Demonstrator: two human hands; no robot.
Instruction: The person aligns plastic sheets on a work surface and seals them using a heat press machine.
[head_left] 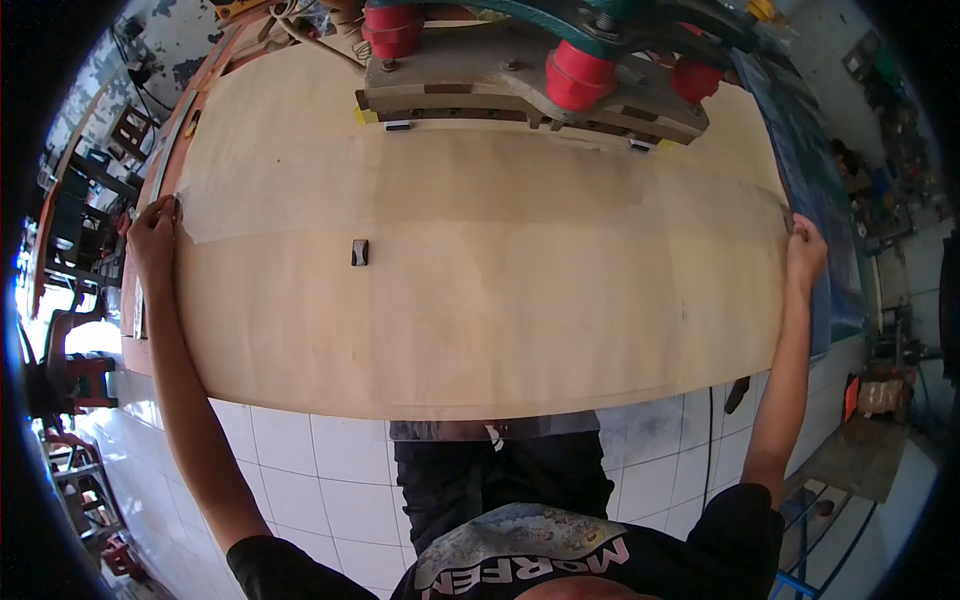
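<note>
Nearest: dark shirt (pixel 330 575) and dark trousers (pixel 500 485), white tile floor (pixel 280 445) below. A see-through strip (pixel 495 429) shows just past the near edge of the pale sheet (pixel 520 310). Sheet lies flat in front of the person, bowed by the lens, covering the table (pixel 150 352) except at the left side. Left hand (pixel 153 245) on its left edge, thumb and fingers brought together, looks pinched on it; right hand (pixel 806 250) on the right edge, fingers curled in, looks clamped too, underside of both grips hidden. Progress, my read: sheet is laid out, spanned side to side and reaches under the machine head (pixel 535 85); no cut or printed mark I can make out, so what's left can't be told from here. In the way: small dark block (pixel 360 252) sitting loose-looking on the sheet, left of middle; further out the head, with red cups (pixel 580 80), hangs over the far part and hides it, contact unclear. Around: metal strip (pixel 183 118) along the left, blue sheet (pixel 822 230) beside the right edge, stools (pixel 88 385) off left, box (pixel 885 390) off right
</note>
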